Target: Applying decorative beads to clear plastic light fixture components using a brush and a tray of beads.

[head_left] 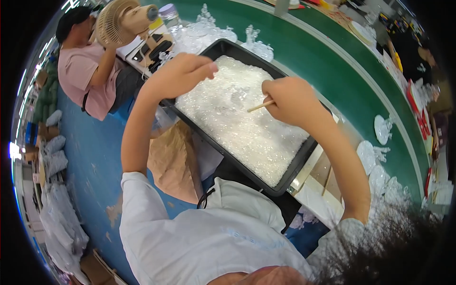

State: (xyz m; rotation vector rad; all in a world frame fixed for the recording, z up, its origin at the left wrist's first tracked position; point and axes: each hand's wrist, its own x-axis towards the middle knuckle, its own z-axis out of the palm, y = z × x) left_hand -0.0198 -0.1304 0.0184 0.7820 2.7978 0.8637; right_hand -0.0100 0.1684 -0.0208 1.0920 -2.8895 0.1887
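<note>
My right hand (295, 102) is closed round a thin wooden stick (260, 106), its pale end jutting out to the left above the tray. Whatever lies at the stick's other end is hidden by the fist. Below is a black rectangular tray (209, 145) heaped with glittering white flakes (247, 137). A clear, shiny piece (237, 96) seems to lie half sunk in the flakes between my hands; its shape is hard to make out. Over the tray's far left part hangs my left hand (183, 76), fingers drawn together and bent; anything between them is hidden.
Clear ornaments (204, 28) stand behind the tray, and more (380, 171) sit at the right. A green conveyor belt (342, 76) runs past the far side. A brown paper bag (173, 164) is at the near left. At the far left sits a person (90, 71) by a beige fan (116, 23).
</note>
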